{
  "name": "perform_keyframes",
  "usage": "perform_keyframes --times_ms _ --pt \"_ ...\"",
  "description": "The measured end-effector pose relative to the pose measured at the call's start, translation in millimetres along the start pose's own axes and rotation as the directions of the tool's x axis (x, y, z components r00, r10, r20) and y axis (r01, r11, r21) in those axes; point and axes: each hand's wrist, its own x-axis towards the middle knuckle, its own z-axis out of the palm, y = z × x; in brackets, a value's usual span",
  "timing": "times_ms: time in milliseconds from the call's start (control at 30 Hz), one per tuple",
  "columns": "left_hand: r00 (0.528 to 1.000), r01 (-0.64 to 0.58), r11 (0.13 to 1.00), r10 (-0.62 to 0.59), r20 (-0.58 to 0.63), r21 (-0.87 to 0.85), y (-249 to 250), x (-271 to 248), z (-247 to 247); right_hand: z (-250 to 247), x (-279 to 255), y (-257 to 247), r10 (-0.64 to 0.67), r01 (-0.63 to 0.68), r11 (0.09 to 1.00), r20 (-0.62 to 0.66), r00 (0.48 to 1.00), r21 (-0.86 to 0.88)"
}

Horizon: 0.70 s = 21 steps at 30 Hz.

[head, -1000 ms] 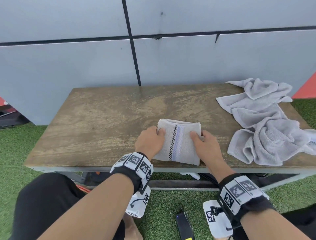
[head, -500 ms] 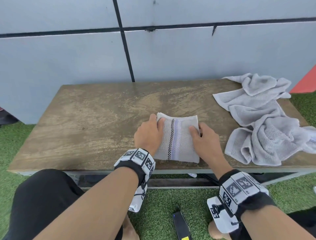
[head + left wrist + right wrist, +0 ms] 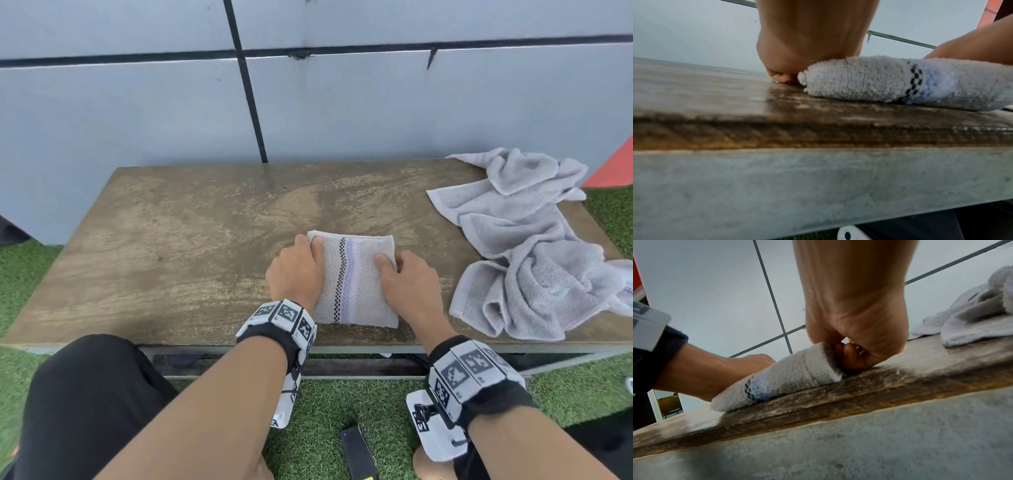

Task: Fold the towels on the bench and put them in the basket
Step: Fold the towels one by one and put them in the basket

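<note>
A small white folded towel (image 3: 354,281) with a black checked and blue stripe lies near the front edge of the wooden bench (image 3: 171,240). My left hand (image 3: 301,263) grips its left edge, thumb on top and fingers curled against the side. My right hand (image 3: 400,270) pinches the right edge the same way. In the left wrist view the curled left hand (image 3: 785,69) meets the folded towel (image 3: 869,79) at the bench top. The right wrist view shows fingers of the right hand (image 3: 855,353) tucked beside the folded towel (image 3: 789,373). No basket is in view.
A heap of crumpled grey towels (image 3: 527,257) covers the bench's right end. A grey panelled wall (image 3: 342,120) stands right behind the bench. Green artificial grass (image 3: 342,401) lies in front, with a black device (image 3: 358,452) on it. My black-clad knee (image 3: 85,394) is at lower left.
Both hands keep their hold on the towel's sides, with the right thumb shifted slightly onto the top. The head view has drifted a little; the towel stays put.
</note>
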Motion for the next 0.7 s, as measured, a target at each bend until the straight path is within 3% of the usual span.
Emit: perform_keyframes --times_ms 167,233,300,367,400,467,533,700 --pt "0.999 0.011 0.999 -0.01 0.038 -0.041 -1.0 6.8 -6.4 -4.3 1.3 -5.0 0.072 -0.07 0.995 -0.022 0.997 0.067" --pt "0.996 0.06 0.993 -0.053 0.077 -0.098 2.5 10.6 -12.4 -5.9 -5.8 -11.3 -0.095 0.095 0.995 -0.155 0.983 -0.005" --pt "0.999 0.043 0.983 -0.038 0.029 -0.176 7.7 8.1 -17.4 -4.1 -14.9 -19.8 -0.374 0.353 0.927 -0.248 0.894 -0.126" --pt "0.983 -0.14 0.983 0.124 -0.132 -0.122 12.8 -3.4 -17.1 3.0 -20.8 -23.8 -0.54 0.503 0.833 -0.144 0.829 -0.23" --pt "0.961 -0.235 0.969 0.22 -0.168 -0.077 14.8 -11.6 -13.5 8.5 -21.9 -21.2 -0.563 0.529 0.801 -0.053 0.825 -0.28" --pt "0.928 -0.356 0.934 0.348 -0.128 -0.037 14.3 -25.8 -2.0 17.9 -24.6 -12.8 -0.501 0.511 0.785 0.125 0.856 -0.351" --pt "0.934 -0.356 0.934 0.355 -0.026 -0.026 9.2 -31.2 7.0 21.3 -24.6 -6.2 -0.399 0.456 0.8 0.221 0.89 -0.39" --pt "0.934 -0.285 0.958 0.283 0.218 -0.023 0.0 -22.5 9.6 21.8 -22.1 -9.5 -0.322 0.411 0.802 0.264 0.909 -0.434"
